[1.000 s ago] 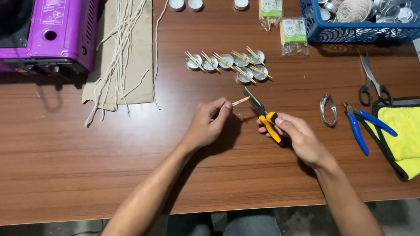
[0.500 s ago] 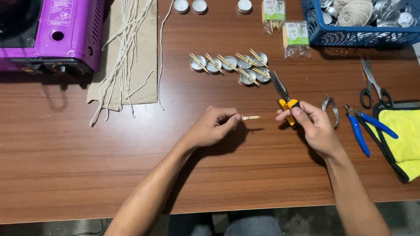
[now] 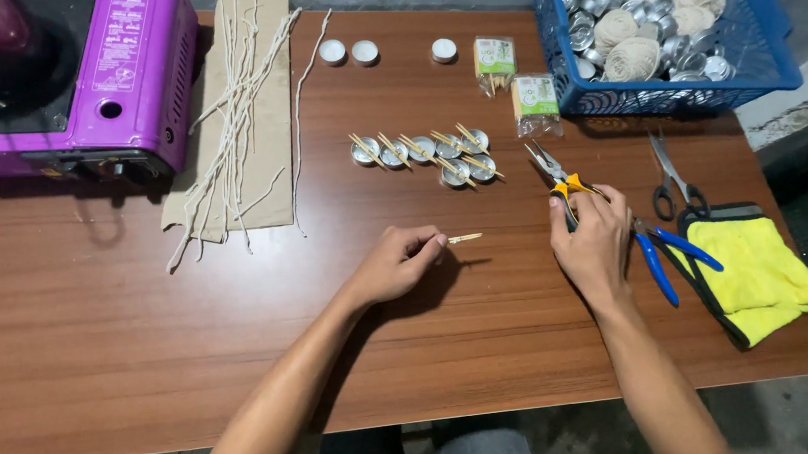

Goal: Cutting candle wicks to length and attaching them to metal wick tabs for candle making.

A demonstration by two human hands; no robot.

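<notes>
My left hand (image 3: pixel 395 264) pinches a short wooden stick (image 3: pixel 465 238) at mid-table, its tip pointing right. My right hand (image 3: pixel 593 238) lies over the yellow handles of small pliers (image 3: pixel 553 172), whose jaws point up toward the far side. Just beyond the hands sits a cluster of several small metal cups (image 3: pixel 427 151), each with a wooden stick laid across it.
A purple gas stove (image 3: pixel 75 80) stands far left, beside wicks on brown paper (image 3: pixel 237 115). A blue basket (image 3: pixel 658 34) of metal cups and twine is far right. Scissors (image 3: pixel 674 182), blue-handled pliers (image 3: pixel 661 260), a yellow cloth (image 3: pixel 763 266) and two stick packets (image 3: pixel 517 79) lie nearby.
My right hand has carried the yellow pliers rightward, away from the stick, and lowered them toward the table. My left hand still holds the stick in about the same place.
</notes>
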